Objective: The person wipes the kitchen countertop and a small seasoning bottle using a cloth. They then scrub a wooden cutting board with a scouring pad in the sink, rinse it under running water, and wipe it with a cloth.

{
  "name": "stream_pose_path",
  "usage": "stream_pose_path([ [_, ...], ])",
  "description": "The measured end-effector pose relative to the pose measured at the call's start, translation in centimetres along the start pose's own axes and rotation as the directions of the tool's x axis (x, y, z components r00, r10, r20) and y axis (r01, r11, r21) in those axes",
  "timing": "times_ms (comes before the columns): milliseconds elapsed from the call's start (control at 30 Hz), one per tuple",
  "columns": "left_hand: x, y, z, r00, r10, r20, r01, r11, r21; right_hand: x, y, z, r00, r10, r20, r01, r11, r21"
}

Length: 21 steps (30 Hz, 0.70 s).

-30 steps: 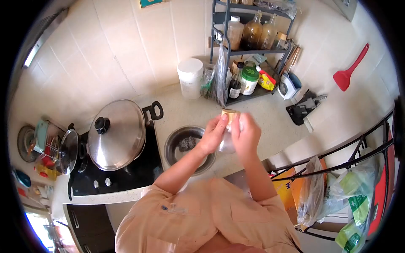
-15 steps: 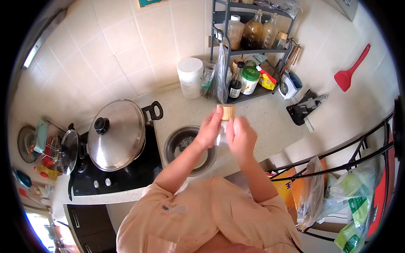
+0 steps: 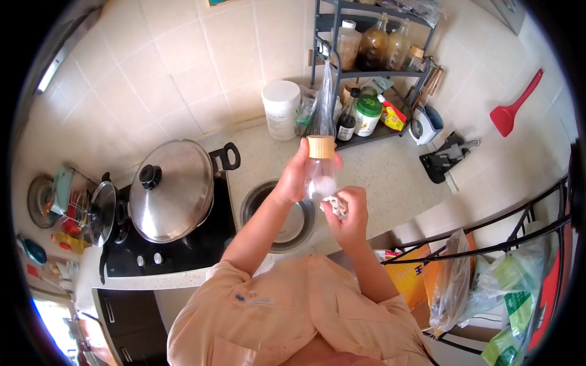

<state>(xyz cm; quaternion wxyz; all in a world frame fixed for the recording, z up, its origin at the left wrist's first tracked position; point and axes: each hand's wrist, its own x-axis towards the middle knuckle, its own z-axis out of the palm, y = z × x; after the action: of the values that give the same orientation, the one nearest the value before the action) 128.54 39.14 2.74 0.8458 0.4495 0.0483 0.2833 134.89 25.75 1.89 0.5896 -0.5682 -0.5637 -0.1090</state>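
Note:
My left hand (image 3: pixel 296 175) is wrapped round a clear jar (image 3: pixel 318 172) with a ribbed, wood-coloured lid (image 3: pixel 320 147). Something whitish shows low in the jar; I cannot tell whether it is contents or glare. My right hand (image 3: pixel 353 212) pinches a crumpled white cloth or tissue (image 3: pixel 336 206) close to the jar's lower end. Below the left forearm sits a round metal basin (image 3: pixel 249 210) on the counter, partly hidden by the arm.
To the left, a large lidded pan (image 3: pixel 174 195) stands on the black hob (image 3: pixel 189 259). A white tub (image 3: pixel 281 111) is at the wall beside a grey shelf rack (image 3: pixel 381 74) with bottles. A knife holder (image 3: pixel 441 160) sits right; a black metal rack (image 3: pixel 476 243) with bags stands nearer.
The jar has tilted and shifted slightly left and up in my left hand. My right hand has dropped from the jar's side to its lower end, and the crumpled cloth now shows.

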Motion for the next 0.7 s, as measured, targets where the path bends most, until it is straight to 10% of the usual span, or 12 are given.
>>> stream_pose_path([
  [100, -0.6, -0.1, -1.5, 0.961, -0.107, 0.255, 0.105, 0.994, 0.022, -0.2, -0.3, 0.1, 1.000, -0.023, 0.014, 0.023, 0.998, -0.053],
  [200, -1.8, -1.7, 2.0, 0.989, 0.087, -0.121, -0.045, 0.949, 0.311, 3.1, -0.4, -0.1, 0.999, -0.014, -0.052, 0.008, 0.995, -0.104],
  [233, -2.0, -2.9, 2.8, 0.974, 0.048, -0.221, -0.016, 0.990, 0.143, 4.0, -0.4, -0.3, 0.997, 0.017, -0.082, -0.026, 0.993, -0.116],
  [700, -1.6, -0.2, 2.2, 0.980, 0.046, -0.192, -0.041, 0.999, 0.027, 1.3, -1.2, 0.4, 0.994, -0.079, 0.070, 0.084, 0.994, -0.067],
])
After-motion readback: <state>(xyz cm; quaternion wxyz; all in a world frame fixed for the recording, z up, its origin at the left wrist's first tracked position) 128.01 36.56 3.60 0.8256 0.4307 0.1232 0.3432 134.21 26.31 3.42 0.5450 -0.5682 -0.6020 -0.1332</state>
